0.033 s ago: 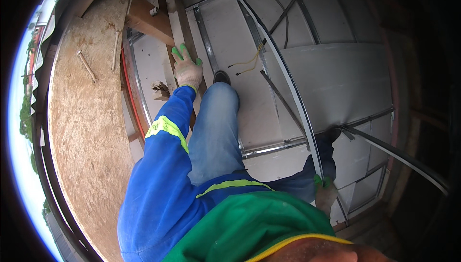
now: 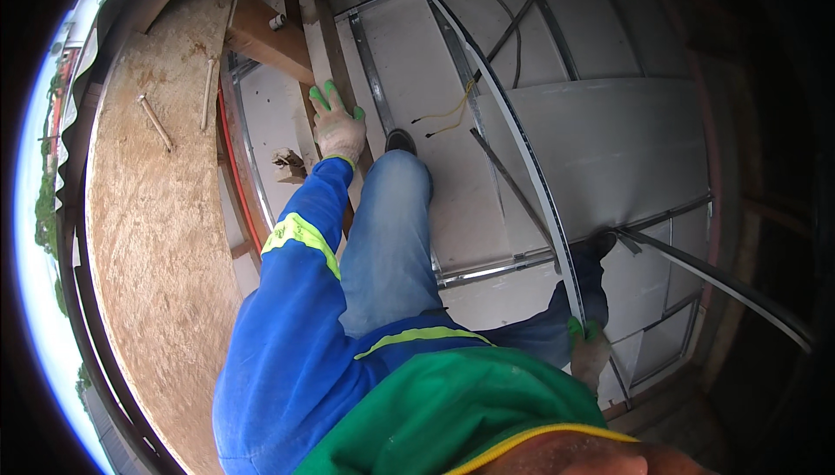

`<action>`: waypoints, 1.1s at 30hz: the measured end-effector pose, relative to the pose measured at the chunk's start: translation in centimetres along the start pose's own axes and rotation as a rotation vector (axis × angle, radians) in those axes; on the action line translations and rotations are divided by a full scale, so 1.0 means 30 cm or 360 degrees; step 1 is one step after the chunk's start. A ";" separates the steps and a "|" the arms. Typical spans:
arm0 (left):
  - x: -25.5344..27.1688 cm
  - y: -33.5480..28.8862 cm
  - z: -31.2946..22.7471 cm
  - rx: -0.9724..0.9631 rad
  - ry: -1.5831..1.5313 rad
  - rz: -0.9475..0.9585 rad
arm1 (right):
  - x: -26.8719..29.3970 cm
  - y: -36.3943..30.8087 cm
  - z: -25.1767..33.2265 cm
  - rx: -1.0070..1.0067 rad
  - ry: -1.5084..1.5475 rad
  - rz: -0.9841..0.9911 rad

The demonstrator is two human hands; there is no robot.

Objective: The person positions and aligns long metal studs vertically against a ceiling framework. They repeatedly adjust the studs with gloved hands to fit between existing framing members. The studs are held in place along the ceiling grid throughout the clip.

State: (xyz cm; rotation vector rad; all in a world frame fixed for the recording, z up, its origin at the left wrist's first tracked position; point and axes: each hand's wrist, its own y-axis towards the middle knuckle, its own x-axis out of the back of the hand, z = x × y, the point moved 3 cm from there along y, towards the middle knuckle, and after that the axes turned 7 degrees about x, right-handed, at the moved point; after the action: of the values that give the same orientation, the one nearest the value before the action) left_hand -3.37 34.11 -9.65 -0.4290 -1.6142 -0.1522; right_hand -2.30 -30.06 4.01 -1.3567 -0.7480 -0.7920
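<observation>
My left hand (image 2: 337,127), in a white glove with green fingertips, lies flat with fingers spread on a narrow wooden plank (image 2: 315,36) that runs away from me. My right hand (image 2: 590,355), gloved the same way, is low on the right and closed around the near end of a long grey metal profile (image 2: 520,153), which curves up across the pale panels. My blue-sleeved left arm and my jeans leg (image 2: 387,240) fill the middle. One black shoe (image 2: 401,140) stands by the left hand. The other shoe (image 2: 600,244) stands beside the profile.
A large chipboard sheet (image 2: 148,249) with two loose rods (image 2: 156,123) fills the left. Pale plasterboard panels (image 2: 609,144) in metal framing lie below. Yellow wire ends (image 2: 448,114) stick up from them. A wooden beam (image 2: 261,36) crosses at top left. A second metal profile (image 2: 722,279) slants at right.
</observation>
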 end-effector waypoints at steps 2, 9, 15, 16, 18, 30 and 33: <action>-0.003 0.001 0.002 0.0014 -0.0001 -0.0018 | -0.001 0.007 -0.001 0.0007 0.0012 -0.0008; 0.042 0.004 -0.090 -0.0149 0.0400 -0.0333 | 0.040 0.048 0.059 -0.0290 0.0603 0.0292; -0.129 -0.167 -0.556 -0.0300 -0.0921 0.0846 | -0.020 0.338 0.483 0.0215 0.1326 0.0559; -0.167 -0.199 -0.620 -0.0190 -0.1070 0.0929 | -0.034 0.395 0.578 0.0430 0.1352 0.0550; -0.225 -0.212 -0.680 0.0074 -0.1506 0.1025 | -0.070 0.488 0.754 0.0534 0.1325 0.0603; -0.299 0.030 -0.741 0.0619 -0.2411 0.1065 | 0.026 0.484 0.987 0.0434 0.2169 0.1226; -0.248 0.050 -0.743 0.0457 -0.2522 0.0958 | 0.066 0.429 1.030 0.0346 0.2510 0.1296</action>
State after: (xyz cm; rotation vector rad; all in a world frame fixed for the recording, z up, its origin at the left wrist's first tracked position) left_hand 18.19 26.31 -15.02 -0.8811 -2.8421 1.1357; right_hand 9.28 1.26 1.00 -0.4053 0.8894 -0.7856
